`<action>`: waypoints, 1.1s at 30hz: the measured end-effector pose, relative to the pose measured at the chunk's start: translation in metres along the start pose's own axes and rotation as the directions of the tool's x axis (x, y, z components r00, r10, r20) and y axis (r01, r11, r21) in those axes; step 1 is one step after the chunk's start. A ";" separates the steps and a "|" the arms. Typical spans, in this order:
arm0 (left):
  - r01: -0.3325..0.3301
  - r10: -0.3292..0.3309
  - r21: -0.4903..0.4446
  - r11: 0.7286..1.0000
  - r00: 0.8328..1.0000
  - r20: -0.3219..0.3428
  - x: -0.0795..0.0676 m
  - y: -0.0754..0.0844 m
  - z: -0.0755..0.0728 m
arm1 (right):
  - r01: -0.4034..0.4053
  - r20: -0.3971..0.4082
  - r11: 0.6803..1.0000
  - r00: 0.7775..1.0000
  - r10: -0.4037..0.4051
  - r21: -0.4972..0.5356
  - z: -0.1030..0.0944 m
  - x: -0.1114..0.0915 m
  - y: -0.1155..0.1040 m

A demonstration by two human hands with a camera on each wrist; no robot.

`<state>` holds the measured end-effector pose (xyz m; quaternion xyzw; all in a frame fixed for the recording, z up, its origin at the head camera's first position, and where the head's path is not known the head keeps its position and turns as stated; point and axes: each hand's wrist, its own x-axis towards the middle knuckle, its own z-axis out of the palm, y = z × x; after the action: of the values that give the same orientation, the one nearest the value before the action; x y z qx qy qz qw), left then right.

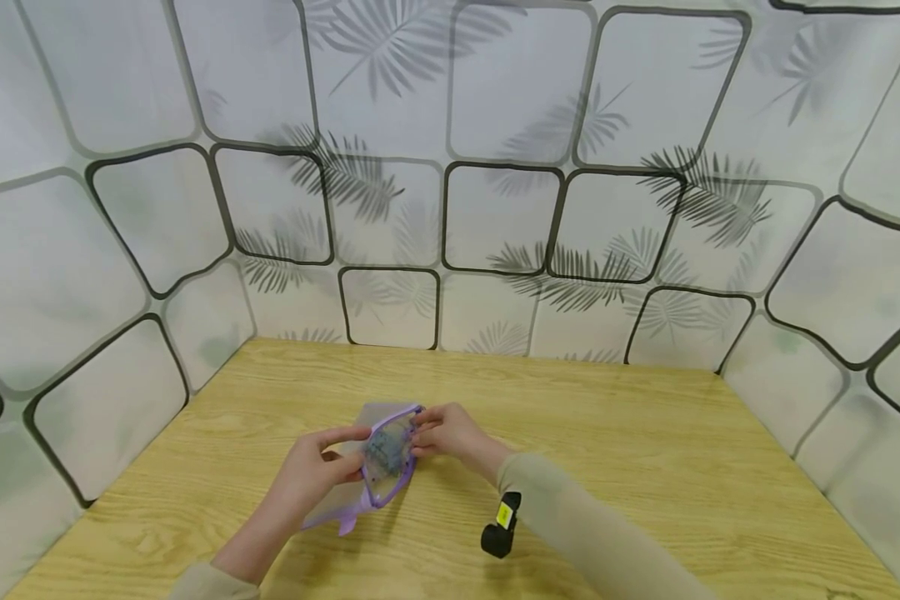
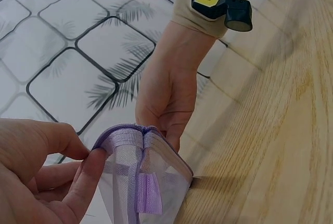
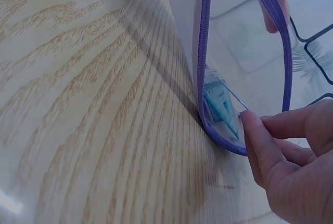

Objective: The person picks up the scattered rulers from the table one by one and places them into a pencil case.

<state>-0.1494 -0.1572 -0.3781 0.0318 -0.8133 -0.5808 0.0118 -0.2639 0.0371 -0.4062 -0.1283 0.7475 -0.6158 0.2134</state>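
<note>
A translucent mesh zipper pouch [image 1: 333, 504] with purple trim lies at a slant on the table, its mouth spread wide. My left hand [image 1: 311, 471] pinches the near side of the purple rim [image 2: 108, 140] between thumb and fingers. At the other side of the mouth is my right hand [image 1: 450, 433], thumb and fingertips brought together. Inside the pouch a clear packet [image 3: 221, 104] with teal, angular contents shows. My right fingertips [image 3: 250, 122] seem to pinch its thin edge; the exact contact is partly hidden. A purple tab [image 2: 150, 193] hangs at one zipper end.
A wood-grain table [image 1: 607, 450] spreads under the hands. Patterned curtain walls [image 1: 502, 217] with leaf prints stand behind and at both sides. A black camera [image 1: 501, 529] with a yellow label is strapped to the right wrist.
</note>
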 end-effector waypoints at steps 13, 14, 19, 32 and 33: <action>-0.011 0.011 -0.003 1.000 1.000 -0.001 -0.001 0.001 0.001 | 0.018 -0.048 1.000 0.999 -0.017 0.007 0.010 0.004 0.004; -0.012 0.012 -0.003 1.000 1.000 0.000 -0.001 0.001 0.001 | 0.018 -0.049 1.000 0.999 -0.018 0.013 0.011 0.004 0.005; -0.009 0.010 -0.009 1.000 1.000 0.003 -0.001 0.000 0.000 | 0.020 -0.049 0.999 0.999 -0.018 0.029 0.013 0.007 0.008; 0.004 -0.004 0.000 1.000 1.000 -0.006 -0.001 0.001 -0.003 | 0.025 -0.019 0.999 0.999 -0.026 -0.046 0.012 -0.003 0.001; 0.008 -0.008 0.002 1.000 1.000 -0.008 -0.001 0.001 -0.003 | 0.025 -0.023 0.998 0.999 -0.027 -0.062 0.011 -0.004 0.001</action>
<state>-0.1478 -0.1594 -0.3763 0.0372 -0.8138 -0.5798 0.0125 -0.2550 0.0293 -0.4081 -0.1374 0.7668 -0.5968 0.1925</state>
